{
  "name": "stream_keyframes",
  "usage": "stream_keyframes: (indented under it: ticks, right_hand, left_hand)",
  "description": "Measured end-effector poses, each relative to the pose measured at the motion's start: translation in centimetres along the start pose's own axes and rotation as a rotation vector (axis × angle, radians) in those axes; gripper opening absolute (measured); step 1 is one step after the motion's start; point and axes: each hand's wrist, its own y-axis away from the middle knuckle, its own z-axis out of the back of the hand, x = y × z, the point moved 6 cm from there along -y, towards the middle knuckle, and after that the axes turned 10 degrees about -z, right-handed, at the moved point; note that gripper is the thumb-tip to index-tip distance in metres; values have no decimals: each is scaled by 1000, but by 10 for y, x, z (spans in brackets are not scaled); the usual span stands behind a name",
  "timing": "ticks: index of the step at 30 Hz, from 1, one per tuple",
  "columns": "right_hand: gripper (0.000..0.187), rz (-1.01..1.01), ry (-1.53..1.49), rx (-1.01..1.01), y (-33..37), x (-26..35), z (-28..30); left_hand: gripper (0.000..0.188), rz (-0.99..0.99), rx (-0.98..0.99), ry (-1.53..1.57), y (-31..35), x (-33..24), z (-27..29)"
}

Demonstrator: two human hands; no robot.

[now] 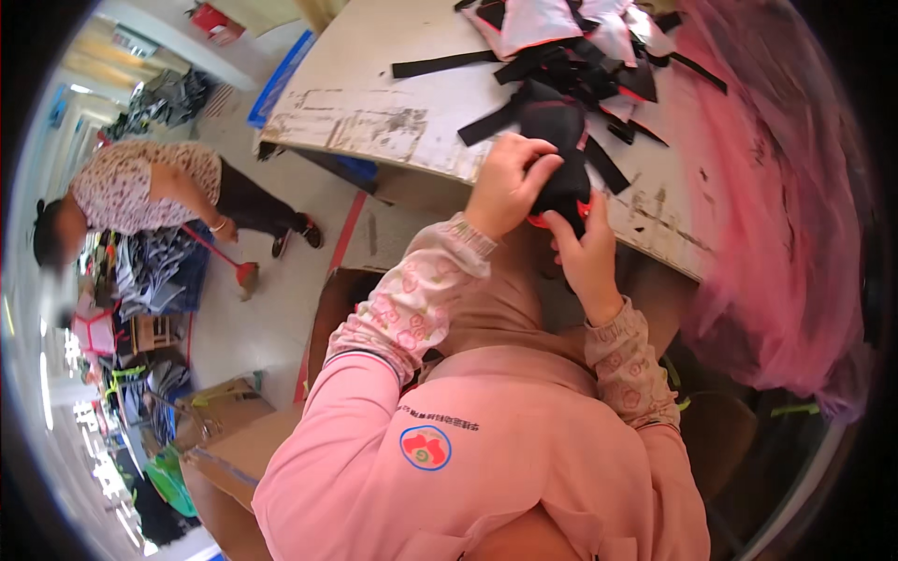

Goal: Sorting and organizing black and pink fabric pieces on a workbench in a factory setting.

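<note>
Both my hands hold one black fabric piece with a red edge (pixel 561 159) at the near edge of the worn white table (pixel 374 103). My left hand (pixel 510 182) grips its upper left side, fingers curled over the cloth. Under it, my right hand (pixel 585 252) pinches its lower red rim. Black straps trail from the piece up toward a heap of black, white and red fabric parts (pixel 580 47) further back on the table. I wear pink sleeves with floral cuffs.
A pink translucent plastic sheet (pixel 786 215) drapes over the table's right side. On the left, another person (pixel 159 192) bends over with a red broom (pixel 229 262). Cardboard boxes (pixel 234 439) and fabric piles (pixel 154 271) stand on the floor.
</note>
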Motion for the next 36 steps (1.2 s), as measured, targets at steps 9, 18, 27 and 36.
stream_keyframes:
  ticks: [9,18,27,36]
  right_hand:
    - [63,402,394,-170,9,16,-13]
    - [55,395,618,-145,-7,24,-15]
    - [36,272,265,143,-17,23,-63]
    - [34,-56,-117,535,31,40,-85]
  left_hand:
    - [25,624,163,763,37,39,-33]
    - [21,713,-19,815,28,24,-15]
    - [34,339,-427,-169,-1,114,78]
    - [36,453,-522,-432,2,172,187]
